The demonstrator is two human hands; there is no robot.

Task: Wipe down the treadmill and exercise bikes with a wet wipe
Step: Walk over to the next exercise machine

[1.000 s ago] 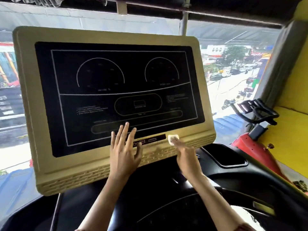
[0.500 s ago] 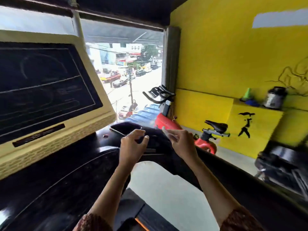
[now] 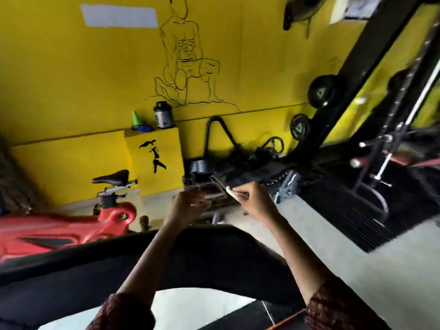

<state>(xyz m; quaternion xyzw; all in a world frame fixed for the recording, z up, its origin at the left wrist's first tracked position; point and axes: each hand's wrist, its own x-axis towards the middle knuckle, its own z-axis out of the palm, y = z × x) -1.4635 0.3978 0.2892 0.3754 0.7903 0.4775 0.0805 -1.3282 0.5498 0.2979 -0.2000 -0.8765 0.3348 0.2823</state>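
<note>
Flanking treadmill rail (image 3: 214,258): red bike (image 3: 59,232), rack (image 3: 357,91).

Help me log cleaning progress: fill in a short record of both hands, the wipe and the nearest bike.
left hand: loosely curled, nothing visible in it
right hand: pinches the wipe
wipe: white, held up in the air, not on any surface
bike: red, lower left, apart from both hands
treadmill rail: black, beneath both forearms

The red exercise bike (image 3: 71,225) runs off the left edge; the rack (image 3: 345,86) is blurred.
</note>
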